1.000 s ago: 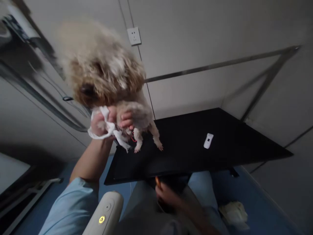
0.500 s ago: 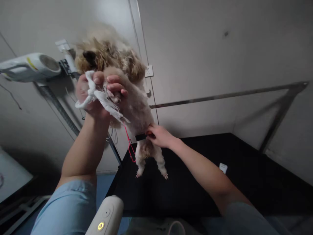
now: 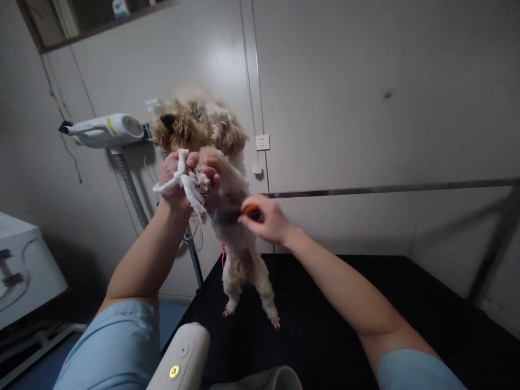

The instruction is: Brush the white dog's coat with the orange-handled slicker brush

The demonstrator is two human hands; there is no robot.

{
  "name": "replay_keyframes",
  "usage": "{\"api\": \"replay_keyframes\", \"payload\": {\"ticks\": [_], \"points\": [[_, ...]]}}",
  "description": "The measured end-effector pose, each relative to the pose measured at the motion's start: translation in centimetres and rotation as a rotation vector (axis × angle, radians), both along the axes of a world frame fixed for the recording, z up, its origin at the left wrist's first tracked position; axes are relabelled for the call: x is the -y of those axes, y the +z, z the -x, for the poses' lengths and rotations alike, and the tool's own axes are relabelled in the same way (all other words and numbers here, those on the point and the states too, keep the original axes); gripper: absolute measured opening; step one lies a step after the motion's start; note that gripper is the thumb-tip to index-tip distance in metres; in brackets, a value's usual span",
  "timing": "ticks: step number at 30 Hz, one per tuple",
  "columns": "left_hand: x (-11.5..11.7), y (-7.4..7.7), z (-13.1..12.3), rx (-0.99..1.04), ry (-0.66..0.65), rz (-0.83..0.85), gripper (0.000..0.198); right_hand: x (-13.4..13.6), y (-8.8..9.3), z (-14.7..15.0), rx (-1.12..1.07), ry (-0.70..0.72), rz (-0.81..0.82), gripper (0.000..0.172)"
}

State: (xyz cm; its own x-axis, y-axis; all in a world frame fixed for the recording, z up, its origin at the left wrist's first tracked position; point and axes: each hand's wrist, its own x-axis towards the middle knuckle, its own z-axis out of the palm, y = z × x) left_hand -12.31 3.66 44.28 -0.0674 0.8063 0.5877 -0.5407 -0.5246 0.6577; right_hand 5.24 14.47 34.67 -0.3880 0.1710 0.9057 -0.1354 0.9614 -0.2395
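A curly cream-and-tan dog (image 3: pixel 233 179) stands upright on its hind legs on the black table (image 3: pixel 325 325), its belly toward me. My left hand (image 3: pixel 174 176) is closed around its front paws (image 3: pixel 204 182), holding them up. A torn white cloth strip (image 3: pixel 187 187) is knotted around that hand. My right hand (image 3: pixel 268 219) grips the orange handle of a grooming brush (image 3: pixel 228 216). The brush's dark head lies across the dog's belly and is blurred by motion. A bit of red leash (image 3: pixel 223 254) shows behind the dog.
A white dryer (image 3: pixel 108 130) with a ribbed hose is on a stand at the left. A metal rail (image 3: pixel 365 190) runs along the wall behind the table. A wall socket (image 3: pixel 262 142) is behind the dog. A pale device with a lit button (image 3: pixel 181 360) juts up at the bottom.
My right hand has moved the brush up the dog's belly, away from the hind legs. The view has tilted up, so the dog sits lower in it. My left hand keeps its hold.
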Motion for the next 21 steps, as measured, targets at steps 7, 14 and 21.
{"api": "replay_keyframes", "payload": {"ticks": [7, 14, 21], "points": [[-0.5, 0.0, -0.2, -0.003, 0.075, 0.058, 0.038, 0.2, -0.7, 0.9, -0.136, 0.07, 0.084, 0.013], [-0.7, 0.5, -0.2, -0.077, -0.022, 0.04, 0.032, -0.3, -1.1, 2.3, -0.23, 0.203, 0.293, 0.017], [0.3, 1.6, -2.1, -0.188, -0.112, -0.025, 0.033, 1.2, -1.0, 2.1, -0.219, 0.115, 0.194, 0.018]]}}
